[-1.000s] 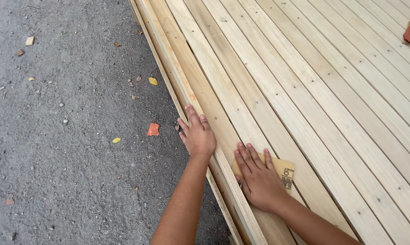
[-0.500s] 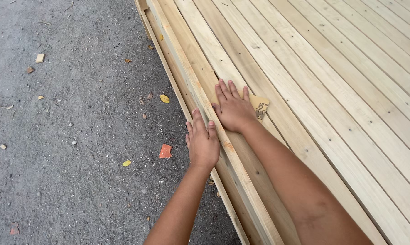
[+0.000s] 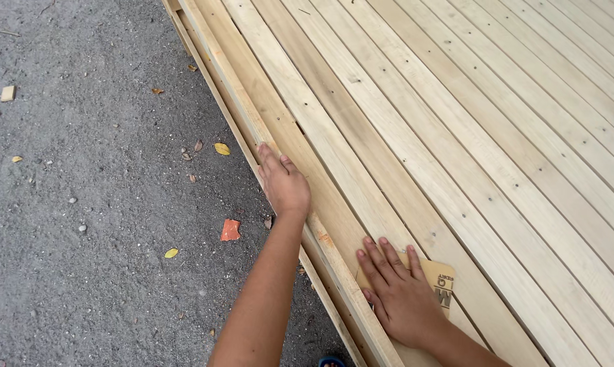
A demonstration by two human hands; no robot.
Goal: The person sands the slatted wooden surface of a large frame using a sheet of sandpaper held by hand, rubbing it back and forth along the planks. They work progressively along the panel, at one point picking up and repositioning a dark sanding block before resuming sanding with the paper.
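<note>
Right hand: the right hand (image 3: 403,299) lies nearest the camera, palm down on a sheet of sandpaper (image 3: 434,280), fingers (image 3: 381,257) spread flat and pointing up along the boards; they press the sheet, they do not curl around it.
Sandpaper: a tan sheet lying flat on a pale plank, mostly covered by the hand, with only its right corner and printed backing showing.
Sanded plank: the plank (image 3: 361,204) under the sheet is a long pale slat whose long axis runs from lower right to upper left, away from the person; bare wood lies straight ahead of the fingertips.
Left hand: the left hand (image 3: 285,185) rests farther up, on the raised edge rail (image 3: 252,119) at the left border of the wooden panel; fingers extended and together, laid along the rail, open and gripping nothing.
Which hand is nearer: the right hand alone touches the sandpaper; the left is well apart from it, up and to the left.
Wooden panel: many parallel pale slats (image 3: 497,136) nailed side by side, filling the right and upper part of the view.
Ground: grey gravelly pavement (image 3: 82,204) to the left of the panel, strewn with a red shard (image 3: 230,230), yellow leaves (image 3: 222,148) and a small wood offcut (image 3: 8,93).
</note>
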